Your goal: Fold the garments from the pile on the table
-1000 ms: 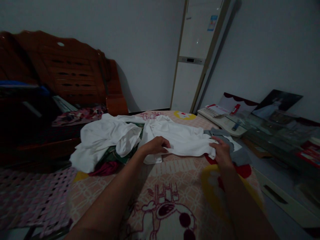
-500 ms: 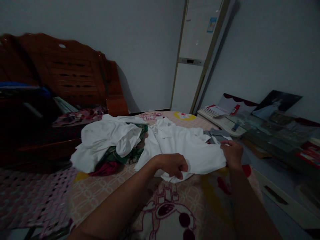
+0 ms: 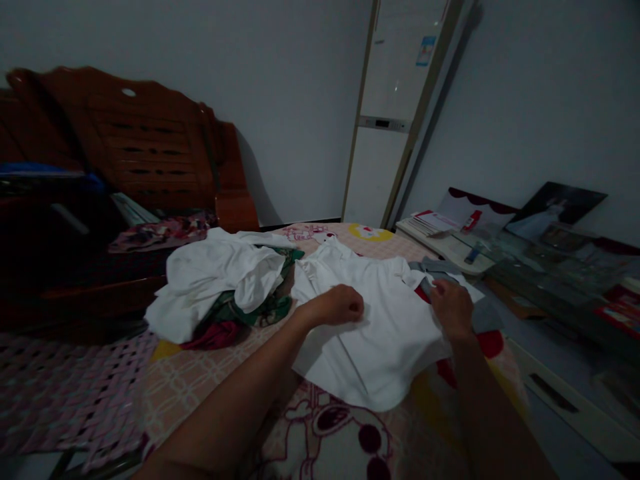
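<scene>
Through the head view I have a white garment (image 3: 385,340) laid out on the cloth-covered counter (image 3: 180,373), toward five o'clock from the middle of my view. As I judge it, the laying out is well along: most of the garment is open and roughly flat, with its lower edge reaching toward me at six o'clock. What is left is the tidying, since creases run across the front and the top edge, toward twelve, is bunched and uneven. At ten o'clock from my left hand (image 3: 340,305) sits a crumpled heap, with white cloth (image 3: 200,280) over green cloth (image 3: 273,312) and dark red cloth (image 3: 213,335); neither hand is on it. Grey cloth (image 3: 486,317) lies at three o'clock from my right hand (image 3: 454,308). The left hand is over the garment's left half, fingers curled, with most of the fabric from its three o'clock round to six; I cannot tell whether that grip pinches any cloth. The right hand is at the garment's right edge, fingers bent inward, with the fabric at its eight to nine o'clock; whether its grip has hold of the edge, I cannot tell either.
</scene>
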`<state>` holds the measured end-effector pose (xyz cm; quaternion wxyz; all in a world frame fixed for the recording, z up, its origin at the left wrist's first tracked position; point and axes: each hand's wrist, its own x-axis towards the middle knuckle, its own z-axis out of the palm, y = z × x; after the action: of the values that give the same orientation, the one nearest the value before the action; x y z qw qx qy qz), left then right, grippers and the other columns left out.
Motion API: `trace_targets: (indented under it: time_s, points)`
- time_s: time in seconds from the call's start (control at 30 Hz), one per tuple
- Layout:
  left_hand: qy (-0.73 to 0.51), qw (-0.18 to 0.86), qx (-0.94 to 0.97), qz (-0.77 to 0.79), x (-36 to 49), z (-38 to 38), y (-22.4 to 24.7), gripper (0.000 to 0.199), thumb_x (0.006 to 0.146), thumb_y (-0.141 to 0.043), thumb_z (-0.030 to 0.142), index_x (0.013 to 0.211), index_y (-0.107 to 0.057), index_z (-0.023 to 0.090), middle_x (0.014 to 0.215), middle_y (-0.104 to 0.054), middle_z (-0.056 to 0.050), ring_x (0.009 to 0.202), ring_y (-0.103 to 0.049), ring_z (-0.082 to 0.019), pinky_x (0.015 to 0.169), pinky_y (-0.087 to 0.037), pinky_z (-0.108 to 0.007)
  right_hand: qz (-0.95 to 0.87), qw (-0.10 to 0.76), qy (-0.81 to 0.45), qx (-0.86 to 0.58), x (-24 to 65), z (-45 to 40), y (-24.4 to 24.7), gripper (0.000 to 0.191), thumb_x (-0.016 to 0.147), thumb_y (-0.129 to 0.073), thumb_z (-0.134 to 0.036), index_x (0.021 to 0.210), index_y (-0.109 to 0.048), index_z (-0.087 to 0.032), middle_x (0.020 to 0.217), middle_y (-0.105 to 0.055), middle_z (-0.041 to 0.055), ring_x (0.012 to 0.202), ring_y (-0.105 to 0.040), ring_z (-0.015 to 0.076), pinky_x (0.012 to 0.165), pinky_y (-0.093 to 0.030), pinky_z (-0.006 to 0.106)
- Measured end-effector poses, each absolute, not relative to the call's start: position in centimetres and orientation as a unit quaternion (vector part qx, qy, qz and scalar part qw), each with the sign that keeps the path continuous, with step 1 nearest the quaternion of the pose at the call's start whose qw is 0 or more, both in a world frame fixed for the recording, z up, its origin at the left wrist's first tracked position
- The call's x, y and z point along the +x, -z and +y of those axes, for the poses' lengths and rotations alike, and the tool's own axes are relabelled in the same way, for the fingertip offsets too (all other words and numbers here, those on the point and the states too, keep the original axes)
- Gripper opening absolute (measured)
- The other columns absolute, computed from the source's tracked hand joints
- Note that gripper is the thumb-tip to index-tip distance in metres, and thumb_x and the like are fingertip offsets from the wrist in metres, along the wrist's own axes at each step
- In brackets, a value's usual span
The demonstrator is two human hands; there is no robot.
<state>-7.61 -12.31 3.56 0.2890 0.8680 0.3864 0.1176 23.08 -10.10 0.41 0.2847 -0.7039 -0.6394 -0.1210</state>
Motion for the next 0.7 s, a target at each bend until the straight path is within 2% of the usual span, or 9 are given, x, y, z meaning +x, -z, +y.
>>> trace_targets:
  time_s: [0.1, 0.2, 0.27, 0.33, 0.43, 0.53, 0.63, 0.7]
  points:
    - [-0.144, 0.147, 0.847, 0.490, -10.0, -10.0, -2.3, 0.016, 0.078, -0.062, 0.013, 0.086, -0.075, 0.015, 0.094, -0.072, -0.010, 0.092, -0.066, -0.022, 0.085, -0.049, -0.030, -0.693, 0.323, 0.022, -0.644, 20.5, -9.8, -0.2, 0.024, 0.084, -0.053, -0.026, 0.091, -0.075, -0.018, 0.090, -0.075, 0.0091, 0.084, -0.067, 0.0216, 0.081, -0.048, 0.031]
    - [-0.135, 0.126, 0.841, 0.509, -11.4, -8.5, -0.2, 0.019, 0.076, -0.061, 0.008, 0.086, -0.076, 0.015, 0.114, -0.068, -0.013, 0.107, -0.063, -0.027, 0.096, -0.047, -0.036, -0.749, 0.301, -0.055, -0.588, 18.1, -10.0, 0.6, 0.022, 0.084, -0.055, -0.025, 0.092, -0.075, -0.018, 0.093, -0.076, 0.0080, 0.084, -0.069, 0.0203, 0.080, -0.049, 0.029]
    - [-0.141, 0.123, 0.834, 0.519, -11.8, -7.9, 1.0, 0.025, 0.076, -0.061, 0.007, 0.093, -0.076, 0.017, 0.126, -0.064, -0.013, 0.114, -0.061, -0.028, 0.101, -0.046, -0.037, -0.776, 0.266, -0.075, -0.567, 17.0, -10.2, 1.2, 0.022, 0.085, -0.055, -0.024, 0.093, -0.075, -0.018, 0.094, -0.076, 0.0080, 0.085, -0.069, 0.0204, 0.081, -0.048, 0.029]
    - [-0.155, 0.123, 0.827, 0.526, -12.0, -7.5, 1.7, 0.033, 0.077, -0.059, 0.007, 0.104, -0.074, 0.017, 0.129, -0.063, -0.013, 0.117, -0.060, -0.027, 0.104, -0.044, -0.037, -0.789, 0.234, -0.076, -0.563, 16.5, -10.3, 1.5, 0.022, 0.085, -0.055, -0.023, 0.093, -0.075, -0.018, 0.095, -0.076, 0.0083, 0.087, -0.069, 0.0210, 0.081, -0.048, 0.029]
    - [-0.189, 0.156, 0.804, 0.542, -12.7, -6.9, 1.7, 0.035, 0.080, -0.054, 0.009, 0.110, -0.071, 0.016, 0.118, -0.068, -0.011, 0.111, -0.063, -0.023, 0.101, -0.046, -0.032, -0.793, 0.220, -0.066, -0.564, 16.3, -10.2, 1.8, 0.021, 0.086, -0.055, -0.023, 0.093, -0.075, -0.017, 0.097, -0.075, 0.0089, 0.089, -0.069, 0.0218, 0.082, -0.047, 0.030]
    - [-0.306, 0.155, 0.706, 0.619, -14.5, -6.0, 1.1, 0.037, 0.085, -0.050, 0.015, 0.120, -0.064, 0.012, 0.121, -0.067, -0.013, 0.112, -0.063, -0.023, 0.101, -0.047, -0.034, -0.792, 0.228, -0.071, -0.563, 16.6, -10.2, 1.8, 0.021, 0.087, -0.055, -0.023, 0.093, -0.075, -0.018, 0.096, -0.076, 0.0084, 0.089, -0.069, 0.0215, 0.083, -0.047, 0.030]
    - [-0.414, 0.074, 0.603, 0.677, -16.6, -5.3, 0.8, 0.050, 0.087, -0.054, 0.022, 0.136, -0.051, 0.010, 0.142, -0.051, -0.020, 0.134, -0.046, -0.030, 0.115, -0.034, -0.044, -0.784, 0.250, -0.078, -0.563, 16.9, -10.0, 1.9, 0.021, 0.087, -0.055, -0.024, 0.094, -0.074, -0.017, 0.095, -0.075, 0.0084, 0.088, -0.069, 0.0211, 0.083, -0.048, 0.029]
    - [-0.429, 0.049, 0.598, 0.676, -17.2, -5.1, 0.9, 0.059, 0.084, -0.059, 0.024, 0.140, -0.045, 0.010, 0.152, -0.037, -0.021, 0.144, -0.032, -0.033, 0.119, -0.027, -0.046, -0.773, 0.266, -0.072, -0.572, 17.2, -9.8, 2.1, 0.021, 0.087, -0.055, -0.023, 0.095, -0.073, -0.017, 0.097, -0.075, 0.0088, 0.088, -0.069, 0.0212, 0.084, -0.048, 0.030]
